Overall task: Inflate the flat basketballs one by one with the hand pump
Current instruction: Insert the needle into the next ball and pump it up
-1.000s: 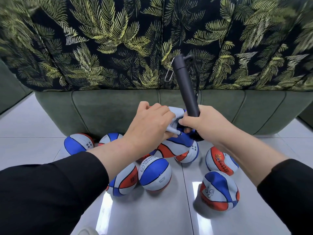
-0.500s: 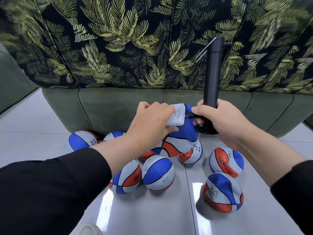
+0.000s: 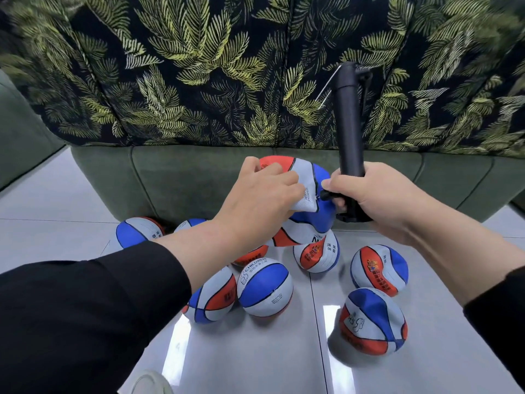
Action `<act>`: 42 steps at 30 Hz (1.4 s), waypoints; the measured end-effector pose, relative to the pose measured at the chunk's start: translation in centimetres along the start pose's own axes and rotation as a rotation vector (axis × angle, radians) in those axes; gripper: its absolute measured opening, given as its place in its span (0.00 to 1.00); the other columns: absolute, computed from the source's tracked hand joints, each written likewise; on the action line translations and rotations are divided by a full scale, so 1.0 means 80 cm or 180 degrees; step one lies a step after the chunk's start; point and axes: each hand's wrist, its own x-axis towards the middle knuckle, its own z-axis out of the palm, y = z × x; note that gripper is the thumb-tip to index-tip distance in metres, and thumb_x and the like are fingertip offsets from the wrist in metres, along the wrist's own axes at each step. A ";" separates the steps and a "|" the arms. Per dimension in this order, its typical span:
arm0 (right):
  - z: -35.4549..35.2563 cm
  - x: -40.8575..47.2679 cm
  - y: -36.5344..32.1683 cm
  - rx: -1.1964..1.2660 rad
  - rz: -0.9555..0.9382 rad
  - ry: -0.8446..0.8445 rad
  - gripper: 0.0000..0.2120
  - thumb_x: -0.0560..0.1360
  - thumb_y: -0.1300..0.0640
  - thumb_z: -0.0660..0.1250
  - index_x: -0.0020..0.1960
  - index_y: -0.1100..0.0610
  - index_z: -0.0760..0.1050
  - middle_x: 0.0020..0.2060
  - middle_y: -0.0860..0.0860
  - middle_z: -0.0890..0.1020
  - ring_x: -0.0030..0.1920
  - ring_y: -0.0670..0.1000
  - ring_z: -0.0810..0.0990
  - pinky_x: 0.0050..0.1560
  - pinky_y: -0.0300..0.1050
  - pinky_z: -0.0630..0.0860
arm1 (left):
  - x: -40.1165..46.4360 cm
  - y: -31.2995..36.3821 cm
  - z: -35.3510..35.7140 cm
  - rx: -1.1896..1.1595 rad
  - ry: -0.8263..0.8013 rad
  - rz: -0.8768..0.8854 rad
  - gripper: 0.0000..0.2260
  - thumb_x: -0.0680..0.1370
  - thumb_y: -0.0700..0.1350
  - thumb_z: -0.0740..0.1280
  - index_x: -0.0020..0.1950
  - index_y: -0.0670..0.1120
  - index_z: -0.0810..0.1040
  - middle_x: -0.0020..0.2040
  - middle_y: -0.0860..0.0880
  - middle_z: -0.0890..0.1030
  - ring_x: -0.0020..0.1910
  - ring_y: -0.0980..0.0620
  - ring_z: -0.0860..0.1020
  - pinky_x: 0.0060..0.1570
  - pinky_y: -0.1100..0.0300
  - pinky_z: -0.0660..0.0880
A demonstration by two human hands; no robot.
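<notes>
A crumpled, flat basketball (image 3: 305, 191) in red, white and blue is held up in the air in front of the green sofa base (image 3: 181, 177), above the pile of balls on the floor. The left hand (image 3: 255, 200) grips it from the left, its fingers (image 3: 279, 180) curled into the folded white panel. Right beside it, the right hand (image 3: 375, 199) is wrapped around the lower end of the black hand pump (image 3: 349, 120), which stands nearly upright, its top reaching up against the leaf-patterned cushions (image 3: 199, 66). The thumb (image 3: 336, 183) lies across the front of the pump, and a small black nozzle (image 3: 325, 196) at its foot meets the ball's white panel; the needle itself is too small to make out.

Below the hands, more small balls lie on the glossy tiled floor (image 3: 255, 359): one with blue and white panels (image 3: 265, 288) in the middle, a red, white and blue one (image 3: 213, 298) touching it on the left, two dented ones (image 3: 379, 270) and (image 3: 373, 322) on the right, another (image 3: 316, 253) under the held ball, and one (image 3: 136, 231) near the sofa. Both forearms wear black sleeves (image 3: 93, 314).
</notes>
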 end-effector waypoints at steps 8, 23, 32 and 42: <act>0.005 -0.005 -0.002 -0.0228 0.0068 -0.0140 0.11 0.77 0.60 0.72 0.37 0.59 0.75 0.30 0.55 0.75 0.29 0.50 0.71 0.26 0.36 0.70 | 0.001 0.003 0.000 0.0120 0.0072 0.0140 0.10 0.71 0.37 0.56 0.36 0.52 0.61 0.33 0.52 0.66 0.37 0.49 0.61 0.43 0.50 0.59; -0.001 0.001 0.030 -0.0089 0.0431 0.0042 0.18 0.77 0.45 0.74 0.51 0.59 0.73 0.30 0.55 0.75 0.32 0.55 0.74 0.35 0.47 0.79 | -0.027 -0.004 0.018 -0.0400 -0.1251 -0.0727 0.13 0.79 0.57 0.72 0.43 0.50 0.76 0.36 0.55 0.66 0.42 0.49 0.71 0.53 0.50 0.63; 0.035 -0.052 0.064 -0.0315 0.0639 -0.0275 0.18 0.77 0.48 0.74 0.54 0.61 0.74 0.30 0.51 0.76 0.32 0.53 0.73 0.40 0.50 0.77 | -0.104 0.027 0.000 -0.1197 -0.2492 -0.1550 0.15 0.81 0.55 0.70 0.42 0.48 0.71 0.46 0.48 0.76 0.46 0.45 0.75 0.42 0.50 0.70; 0.089 -0.172 0.099 -0.0167 0.1130 -0.0744 0.06 0.78 0.59 0.70 0.47 0.58 0.73 0.34 0.53 0.75 0.28 0.49 0.78 0.49 0.59 0.86 | -0.227 0.123 0.010 -0.1723 -0.3082 -0.1756 0.14 0.82 0.51 0.68 0.41 0.48 0.69 0.41 0.49 0.74 0.44 0.44 0.74 0.39 0.52 0.66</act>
